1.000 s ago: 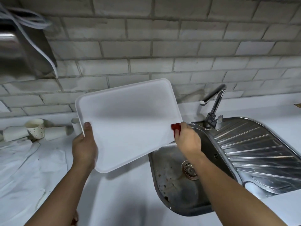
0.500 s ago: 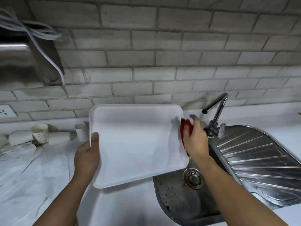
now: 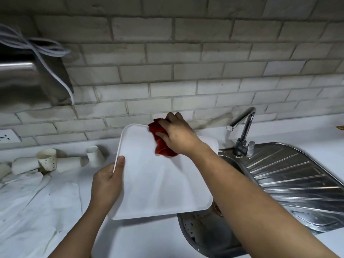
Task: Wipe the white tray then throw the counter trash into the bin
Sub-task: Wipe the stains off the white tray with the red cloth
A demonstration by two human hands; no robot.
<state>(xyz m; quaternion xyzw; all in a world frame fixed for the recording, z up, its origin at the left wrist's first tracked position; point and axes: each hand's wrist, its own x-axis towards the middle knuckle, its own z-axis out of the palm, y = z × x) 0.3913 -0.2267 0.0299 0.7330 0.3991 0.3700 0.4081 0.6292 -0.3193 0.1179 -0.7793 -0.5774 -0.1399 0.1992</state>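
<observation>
The white tray [image 3: 160,183] is held tilted above the counter and the sink's left edge. My left hand [image 3: 107,185] grips its left rim, thumb on the inner face. My right hand [image 3: 176,135] presses a crumpled red cloth [image 3: 161,145] against the tray's upper part near the far rim. Counter trash lies at the left: several used paper cups [image 3: 46,161], some tipped over, and crumpled white paper [image 3: 28,198] spread over the counter.
A steel sink [image 3: 208,237] with a ribbed drainboard [image 3: 290,181] sits at the right, its tap [image 3: 242,131] behind the tray. A brick wall runs along the back. A steel hood with white cables [image 3: 33,49] hangs at upper left. A wall socket [image 3: 7,135] is at far left.
My right hand with the red cloth has moved from the tray's right edge up to its far upper part. The tray has dropped lower and tilted flatter.
</observation>
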